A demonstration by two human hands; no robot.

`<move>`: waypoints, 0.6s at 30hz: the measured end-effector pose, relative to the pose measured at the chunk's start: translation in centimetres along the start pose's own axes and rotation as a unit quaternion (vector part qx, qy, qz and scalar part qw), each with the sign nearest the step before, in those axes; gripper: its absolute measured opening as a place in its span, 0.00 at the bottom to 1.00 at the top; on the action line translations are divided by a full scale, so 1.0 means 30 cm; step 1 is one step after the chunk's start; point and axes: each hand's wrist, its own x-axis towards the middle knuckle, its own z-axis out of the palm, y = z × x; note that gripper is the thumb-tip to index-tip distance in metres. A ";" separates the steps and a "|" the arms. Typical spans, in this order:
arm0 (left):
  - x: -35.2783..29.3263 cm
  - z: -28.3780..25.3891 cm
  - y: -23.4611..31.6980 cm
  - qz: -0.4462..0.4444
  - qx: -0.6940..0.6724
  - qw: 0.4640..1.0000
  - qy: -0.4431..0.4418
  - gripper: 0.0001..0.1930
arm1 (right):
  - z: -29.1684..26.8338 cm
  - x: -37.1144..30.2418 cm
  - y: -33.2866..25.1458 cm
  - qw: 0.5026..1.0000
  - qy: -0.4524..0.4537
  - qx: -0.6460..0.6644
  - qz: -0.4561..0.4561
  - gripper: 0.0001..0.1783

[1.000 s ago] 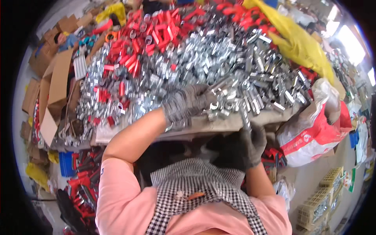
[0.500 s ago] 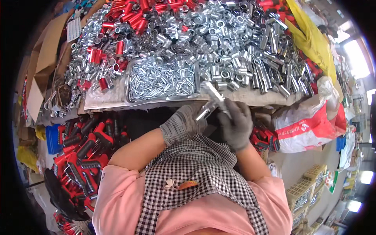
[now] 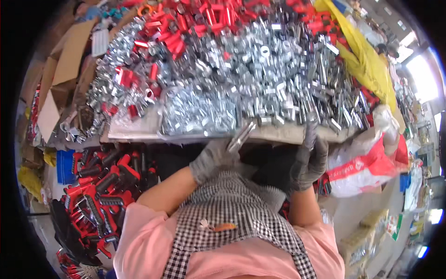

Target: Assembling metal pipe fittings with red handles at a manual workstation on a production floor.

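My left hand [image 3: 213, 160], in a grey knit glove, is closed round a shiny metal tube-like part [image 3: 241, 137]. This part tilts up to the right, just in front of the table's near edge; its lower end is hidden by the glove. To the right, my right hand [image 3: 309, 162], gloved too, has its fingers stretched out and apart, with nothing visible between them. Its longest finger reaches up over the edge, close to the long chrome tubes [image 3: 324, 69]. Motion smears the picture somewhat.
A metal tray [image 3: 200, 135] of small silver pins stands at the table's front. Behind it are heaped silver collars [image 3: 265, 51] and red sleeves [image 3: 211, 16]. Red-and-black handled tools [image 3: 100, 200] pile up at lower left. A white-and-red sack [image 3: 360, 169] stands at right.
My right hand has come away from the metal part, moving right, and its fingers have spread. My left hand still grips the part. The view has shifted slightly.
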 end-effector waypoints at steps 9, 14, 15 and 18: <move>-0.162 -0.012 0.014 -0.165 -0.546 0.818 0.076 0.20 | 0.044 -0.142 0.122 0.955 -0.221 0.007 0.195 0.15; -0.176 -0.035 -0.050 -0.124 -0.534 0.831 0.093 0.25 | 0.131 -0.116 0.129 0.919 -0.260 0.086 0.282 0.16; -0.173 -0.061 -0.041 -0.149 -0.522 0.834 0.098 0.27 | 0.136 -0.118 0.123 0.873 -0.257 0.160 0.382 0.16; -0.161 -0.078 -0.103 -0.103 -0.358 0.913 0.166 0.25 | 0.155 -0.117 0.122 0.866 -0.277 0.207 0.361 0.17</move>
